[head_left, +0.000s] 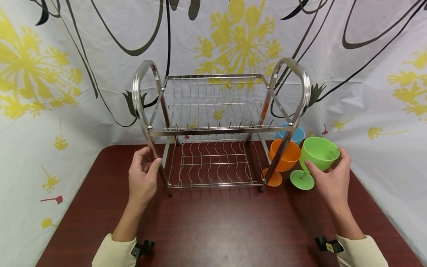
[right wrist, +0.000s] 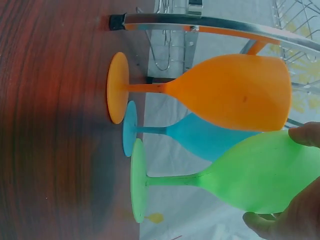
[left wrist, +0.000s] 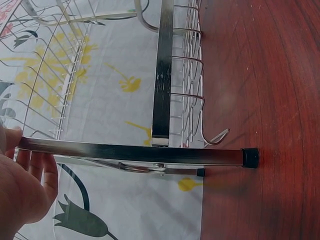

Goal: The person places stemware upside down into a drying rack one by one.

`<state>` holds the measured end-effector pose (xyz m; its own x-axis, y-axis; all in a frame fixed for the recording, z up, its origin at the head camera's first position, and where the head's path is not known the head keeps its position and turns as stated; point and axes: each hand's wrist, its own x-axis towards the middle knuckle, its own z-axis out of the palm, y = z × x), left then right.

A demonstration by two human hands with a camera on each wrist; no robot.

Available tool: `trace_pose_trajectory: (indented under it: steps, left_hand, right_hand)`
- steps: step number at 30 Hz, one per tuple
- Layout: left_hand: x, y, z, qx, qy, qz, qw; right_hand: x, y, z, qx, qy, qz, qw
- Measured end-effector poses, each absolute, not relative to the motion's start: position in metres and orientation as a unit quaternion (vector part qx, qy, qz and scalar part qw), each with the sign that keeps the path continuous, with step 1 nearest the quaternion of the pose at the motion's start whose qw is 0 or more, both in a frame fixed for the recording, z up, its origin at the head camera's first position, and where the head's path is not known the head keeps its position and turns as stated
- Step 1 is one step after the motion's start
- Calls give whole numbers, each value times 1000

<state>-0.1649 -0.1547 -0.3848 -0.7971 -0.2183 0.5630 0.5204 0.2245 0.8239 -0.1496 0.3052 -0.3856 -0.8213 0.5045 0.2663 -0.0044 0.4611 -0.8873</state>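
My left hand [head_left: 144, 177] grips the left front leg of a two-tier metal dish rack [head_left: 213, 184], thumb in front and fingers behind, as the left wrist view also shows. On the right, my right hand [head_left: 333, 181] holds a green plastic goblet [head_left: 319, 151] by its bowl, thumb and fingers on opposite sides. The goblet is upright, its round foot close to the table. Just left of it stands an orange goblet [right wrist: 235, 92], beside the rack's right front leg. A blue goblet [right wrist: 200, 135] is behind these two, partly hidden by them.
The rack's upper tier [head_left: 213, 130] has wire slots, and its lower tier has wavy wires. It stands toward the back of a dark red-brown wooden table [head_left: 213, 230]. A white sheet [head_left: 100, 74] with yellow flower prints hangs behind and along both sides.
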Motion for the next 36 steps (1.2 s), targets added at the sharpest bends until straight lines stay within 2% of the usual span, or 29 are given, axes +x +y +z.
trace_pose_trajectory:
  steps: [36]
  left_hand:
    - [-166,-155,-388,-122,-735,-578,333]
  right_hand:
    - [-115,292,-380,-83,-816,480,311]
